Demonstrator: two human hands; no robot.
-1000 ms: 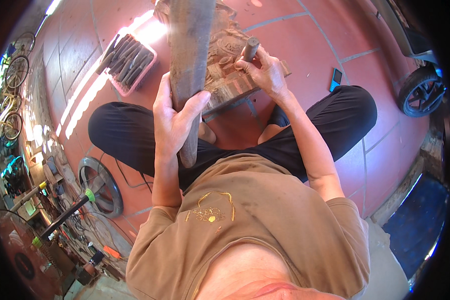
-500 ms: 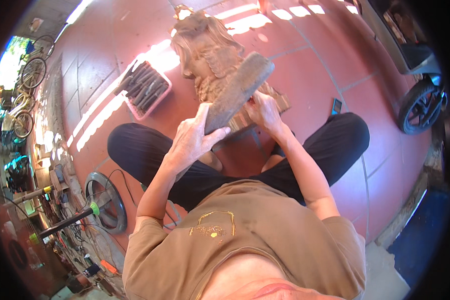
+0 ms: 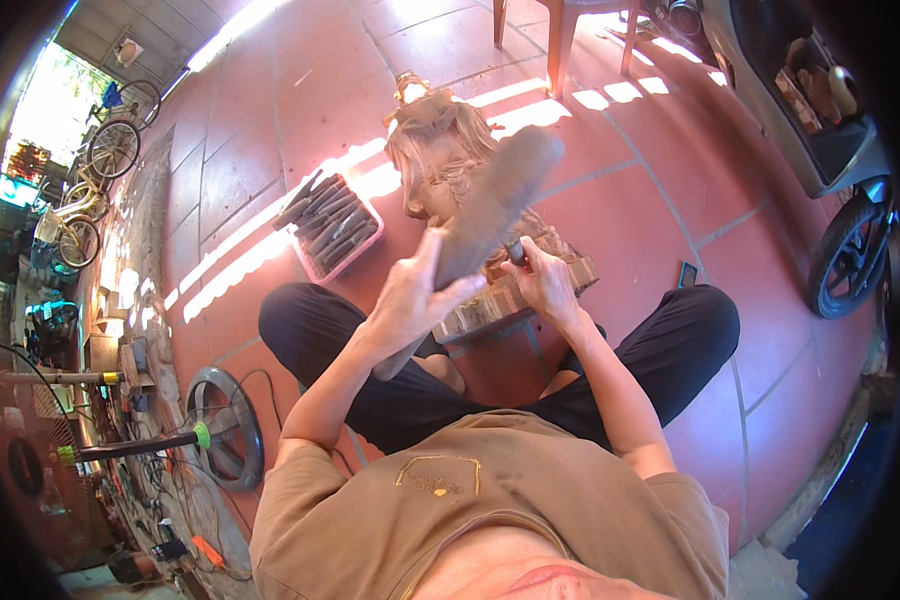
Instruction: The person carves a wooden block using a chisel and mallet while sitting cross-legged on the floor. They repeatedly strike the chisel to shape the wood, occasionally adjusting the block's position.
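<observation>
**Mallet swung over from upright to a lean toward the upper right**

A second ago your mallet [image 3: 500, 205] stood almost upright in the frame; now it slants up to the right, its broad end in front of the carving. The view has shifted too: the wooden carving [image 3: 435, 160] shows more fully, and chair legs have come in at the upper edge.

Count one mallet, one carving and one rod-like tool [image 3: 514, 251]. Your left hand [image 3: 407, 303] is closed round the mallet's narrower part, thumb along the near side. Your right hand [image 3: 547, 285] is closed on the tool, thumb and fingers pinched in, with only a short dark stub showing; you cannot tell from here whether its hidden end touches the wood.

The carving lies in the upper centre of the frame, beyond both hands, its flat base nearest you and just past your fingers. The mallet covers part of it.

One pink basket [image 3: 356, 257] sits left of the carving, holding dark rods [image 3: 327, 215] bunched too tightly to count. One small device [image 3: 688, 274] lies right of centre, near your knee. Three legs of one brown chair [image 3: 561, 50] show at the top, and one motorbike [image 3: 820, 165] stands at the upper right.
</observation>
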